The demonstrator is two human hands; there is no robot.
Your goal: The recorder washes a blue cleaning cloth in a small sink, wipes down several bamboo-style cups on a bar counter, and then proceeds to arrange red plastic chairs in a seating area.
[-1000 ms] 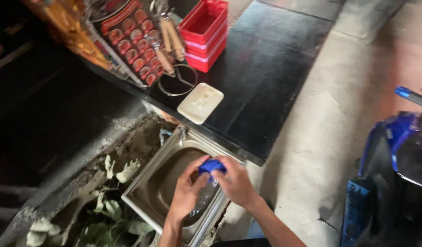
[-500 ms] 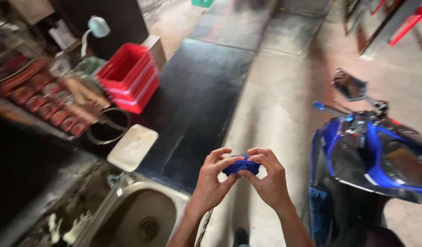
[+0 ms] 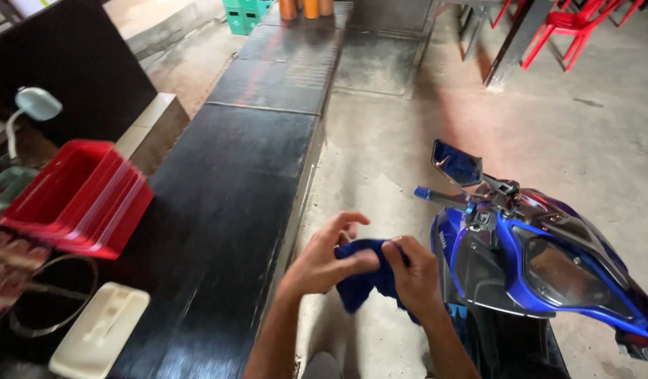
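Your left hand (image 3: 324, 260) and right hand (image 3: 411, 277) clamped together on a blue cloth (image 3: 362, 281), blue scooter (image 3: 548, 260) at three o'clock, dark counter (image 3: 225, 210) at nine o'clock.

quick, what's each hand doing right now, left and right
Left hand: closed, gripping the blue cloth.
Right hand: closed on the same blue cloth.

Black counter (image 3: 246, 182) — long, glossy, ran away from camera. On it, near end: stack of red trays (image 3: 75, 200), cream rectangular lid (image 3: 99, 337), wire ring (image 3: 50, 295) just beside lid. Far end: orange bottles (image 3: 306, 8). Concrete floor (image 3: 394, 126) alongside — carried blue scooter (image 3: 541, 260), red chairs (image 3: 569, 24), green crate (image 3: 243, 14).
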